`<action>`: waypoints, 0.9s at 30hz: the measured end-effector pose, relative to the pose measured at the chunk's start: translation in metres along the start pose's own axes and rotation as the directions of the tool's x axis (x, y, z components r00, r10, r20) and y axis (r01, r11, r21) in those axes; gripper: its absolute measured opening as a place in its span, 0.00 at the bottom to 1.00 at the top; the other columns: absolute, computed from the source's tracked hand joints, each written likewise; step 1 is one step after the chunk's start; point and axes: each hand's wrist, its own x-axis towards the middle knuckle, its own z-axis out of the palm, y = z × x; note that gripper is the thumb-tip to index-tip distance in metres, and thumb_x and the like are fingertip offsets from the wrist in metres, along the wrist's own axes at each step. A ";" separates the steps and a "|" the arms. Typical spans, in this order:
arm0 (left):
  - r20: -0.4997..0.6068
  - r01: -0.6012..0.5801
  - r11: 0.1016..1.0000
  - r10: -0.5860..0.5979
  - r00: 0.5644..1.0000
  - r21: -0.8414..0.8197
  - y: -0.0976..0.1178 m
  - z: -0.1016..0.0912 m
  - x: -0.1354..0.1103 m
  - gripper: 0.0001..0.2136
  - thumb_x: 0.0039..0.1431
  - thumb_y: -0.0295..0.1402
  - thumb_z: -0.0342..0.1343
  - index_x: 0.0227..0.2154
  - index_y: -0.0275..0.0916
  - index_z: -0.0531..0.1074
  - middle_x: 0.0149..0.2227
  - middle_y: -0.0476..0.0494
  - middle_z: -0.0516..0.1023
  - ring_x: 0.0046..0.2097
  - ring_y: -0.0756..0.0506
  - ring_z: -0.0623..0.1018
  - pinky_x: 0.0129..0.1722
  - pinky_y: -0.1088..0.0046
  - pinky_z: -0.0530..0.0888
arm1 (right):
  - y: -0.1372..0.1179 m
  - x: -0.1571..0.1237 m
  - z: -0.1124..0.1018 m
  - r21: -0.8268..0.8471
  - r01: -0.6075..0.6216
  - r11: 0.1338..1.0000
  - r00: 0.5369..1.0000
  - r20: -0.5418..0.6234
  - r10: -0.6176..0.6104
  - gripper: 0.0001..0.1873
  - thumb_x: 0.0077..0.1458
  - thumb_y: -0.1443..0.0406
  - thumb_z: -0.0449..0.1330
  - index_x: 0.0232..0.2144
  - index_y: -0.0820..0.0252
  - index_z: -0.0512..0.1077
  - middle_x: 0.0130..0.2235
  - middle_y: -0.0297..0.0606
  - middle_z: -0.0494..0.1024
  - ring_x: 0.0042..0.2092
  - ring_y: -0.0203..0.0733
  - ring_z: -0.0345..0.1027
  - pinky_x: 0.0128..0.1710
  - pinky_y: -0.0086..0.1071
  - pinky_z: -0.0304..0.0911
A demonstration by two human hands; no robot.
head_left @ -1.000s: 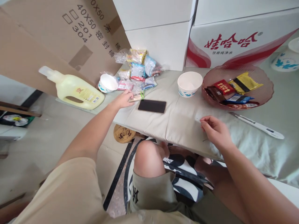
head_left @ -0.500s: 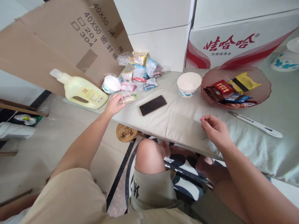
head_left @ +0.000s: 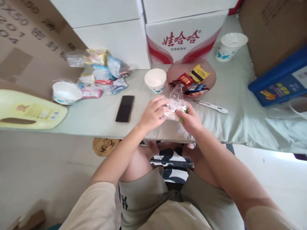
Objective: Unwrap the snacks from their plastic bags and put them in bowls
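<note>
A small packet in clear crinkly plastic wrap (head_left: 173,108), with pale contents and a green part, is held above the cloth between my hands. My left hand (head_left: 154,111) has its fingers curled at the packet's left side. At the other end, my right hand (head_left: 189,118) pinches the packet, thumb on top, over the green part. Just beyond my hands are a white paper bowl with blue print (head_left: 155,81) and a pinkish translucent bowl (head_left: 171,71) of wrapped snacks. A white-handled cutter (head_left: 212,106) lies to the right.
A phone (head_left: 125,108) lies to the left. Farther left are a pile of snack packets (head_left: 103,72), another paper bowl (head_left: 67,92) and a yellow jug (head_left: 35,110). Boxes (head_left: 183,41) stand along the back. A paper cup (head_left: 230,46) and blue container (head_left: 283,76) are at the right.
My left hand has brought the wrapped packet from the left side to the middle. My right hand has moved left and taken hold of it too. The view has shifted right.
</note>
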 end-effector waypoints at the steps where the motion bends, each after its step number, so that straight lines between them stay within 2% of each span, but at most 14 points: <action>1: -0.098 0.068 0.997 -0.070 0.993 -0.027 0.001 0.011 0.004 0.15 0.52 0.30 0.64 0.42 0.47 0.70 0.59 0.41 0.71 0.68 0.36 0.62 0.67 0.48 0.61 | 0.000 0.002 -0.005 -0.012 0.014 1.000 0.998 -0.064 -0.014 0.29 0.48 0.50 0.62 0.50 0.51 0.63 0.51 0.41 0.77 0.50 0.47 0.73 0.45 0.39 0.70; 3: -0.283 0.250 0.949 -0.297 0.912 -0.190 -0.001 0.028 0.007 0.24 0.53 0.36 0.65 0.52 0.48 0.65 0.66 0.38 0.63 0.71 0.36 0.57 0.68 0.49 0.60 | -0.001 0.005 -0.016 0.002 0.029 1.000 0.988 -0.151 -0.028 0.28 0.48 0.51 0.62 0.49 0.50 0.63 0.51 0.40 0.77 0.50 0.46 0.73 0.45 0.38 0.71; 4: -0.293 0.319 0.888 -0.418 0.860 -0.331 -0.003 0.034 0.007 0.26 0.55 0.40 0.65 0.55 0.48 0.63 0.67 0.37 0.61 0.71 0.36 0.58 0.67 0.50 0.62 | -0.001 0.006 -0.021 0.026 0.033 0.999 0.984 -0.175 -0.028 0.27 0.48 0.52 0.62 0.49 0.49 0.63 0.51 0.39 0.77 0.50 0.46 0.73 0.45 0.37 0.71; 5: -0.233 0.364 0.797 -0.517 0.824 -0.481 -0.004 0.040 0.008 0.27 0.56 0.45 0.63 0.56 0.49 0.61 0.67 0.37 0.61 0.70 0.37 0.60 0.65 0.53 0.65 | -0.002 0.007 -0.024 0.060 0.032 0.998 0.982 -0.189 -0.020 0.26 0.47 0.53 0.62 0.48 0.49 0.63 0.50 0.38 0.77 0.50 0.45 0.73 0.44 0.37 0.71; 6: -0.124 0.391 0.686 -0.573 0.810 -0.614 -0.004 0.045 0.009 0.29 0.56 0.50 0.62 0.57 0.49 0.61 0.66 0.37 0.64 0.68 0.37 0.64 0.63 0.55 0.68 | -0.002 0.007 -0.025 0.101 0.029 0.994 0.981 -0.194 -0.008 0.25 0.47 0.54 0.63 0.47 0.49 0.64 0.49 0.37 0.78 0.49 0.44 0.74 0.44 0.37 0.71; 8: 0.089 0.403 0.465 -0.562 0.822 -0.788 -0.002 0.053 0.015 0.33 0.51 0.58 0.62 0.56 0.50 0.62 0.62 0.38 0.69 0.63 0.38 0.71 0.58 0.59 0.72 | -0.002 0.007 -0.024 0.194 0.020 0.981 0.983 -0.185 0.017 0.24 0.46 0.55 0.65 0.45 0.49 0.65 0.47 0.36 0.78 0.49 0.44 0.74 0.45 0.36 0.71; 9: 0.145 0.389 0.383 -0.531 0.835 -0.838 -0.001 0.056 0.018 0.37 0.46 0.60 0.65 0.56 0.50 0.63 0.61 0.39 0.70 0.61 0.38 0.73 0.56 0.60 0.74 | -0.001 0.007 -0.021 0.238 0.015 0.971 0.984 -0.177 0.028 0.24 0.45 0.56 0.66 0.44 0.49 0.65 0.46 0.35 0.79 0.48 0.43 0.74 0.45 0.36 0.71; 12: 0.172 0.311 0.233 -0.471 0.865 -0.922 0.005 0.058 0.028 0.44 0.35 0.57 0.72 0.57 0.51 0.64 0.58 0.41 0.74 0.59 0.38 0.75 0.53 0.62 0.74 | 0.002 0.007 -0.009 0.349 0.015 0.937 0.984 -0.171 0.048 0.24 0.44 0.58 0.69 0.43 0.49 0.66 0.45 0.33 0.79 0.47 0.42 0.74 0.46 0.36 0.71; 15: 0.243 0.313 0.114 -0.409 0.880 -0.943 0.006 0.059 0.030 0.44 0.32 0.54 0.75 0.54 0.47 0.67 0.56 0.40 0.76 0.59 0.38 0.75 0.56 0.62 0.73 | 0.006 0.008 0.002 0.423 0.042 0.905 0.978 -0.204 0.050 0.24 0.44 0.57 0.71 0.42 0.48 0.66 0.44 0.30 0.78 0.45 0.40 0.74 0.43 0.34 0.71; 18: 0.305 0.357 0.060 -0.406 0.862 -0.932 0.005 0.064 0.026 0.38 0.34 0.48 0.77 0.50 0.42 0.71 0.51 0.39 0.79 0.57 0.38 0.77 0.58 0.61 0.71 | 0.008 0.009 0.007 0.369 0.066 0.927 0.979 -0.206 0.013 0.24 0.45 0.55 0.70 0.42 0.48 0.66 0.42 0.31 0.78 0.43 0.40 0.73 0.41 0.34 0.70; 20: 0.291 0.363 0.061 -0.483 0.826 -0.930 0.004 0.067 0.023 0.32 0.38 0.44 0.76 0.47 0.41 0.72 0.48 0.41 0.81 0.55 0.39 0.78 0.58 0.60 0.71 | 0.009 0.008 0.005 0.187 0.097 0.978 0.977 -0.204 -0.058 0.22 0.45 0.54 0.70 0.40 0.50 0.67 0.40 0.32 0.76 0.41 0.40 0.71 0.41 0.35 0.69; 22: 0.262 0.357 0.072 -0.549 0.794 -0.931 0.003 0.069 0.020 0.28 0.42 0.43 0.74 0.45 0.40 0.73 0.46 0.42 0.82 0.52 0.40 0.80 0.57 0.59 0.71 | 0.008 0.006 0.000 -0.078 0.146 0.986 0.962 -0.220 -0.160 0.21 0.45 0.56 0.69 0.39 0.53 0.69 0.39 0.34 0.75 0.40 0.40 0.69 0.42 0.35 0.67; 24: 0.242 0.358 0.099 -0.570 0.785 -0.928 0.003 0.070 0.018 0.27 0.43 0.43 0.73 0.46 0.41 0.72 0.46 0.43 0.82 0.51 0.40 0.80 0.56 0.58 0.72 | 0.006 0.005 -0.006 -0.293 0.182 0.939 0.938 -0.233 -0.255 0.18 0.46 0.56 0.68 0.38 0.54 0.70 0.39 0.35 0.74 0.39 0.40 0.67 0.41 0.35 0.65; 27: 0.188 0.382 0.211 -0.601 0.777 -0.900 0.002 0.071 0.014 0.26 0.45 0.42 0.72 0.47 0.41 0.71 0.46 0.43 0.81 0.49 0.42 0.80 0.54 0.60 0.73 | 0.002 0.001 -0.012 -0.418 0.185 0.890 0.927 -0.227 -0.299 0.13 0.51 0.54 0.63 0.33 0.56 0.70 0.32 0.33 0.72 0.32 0.37 0.63 0.35 0.33 0.62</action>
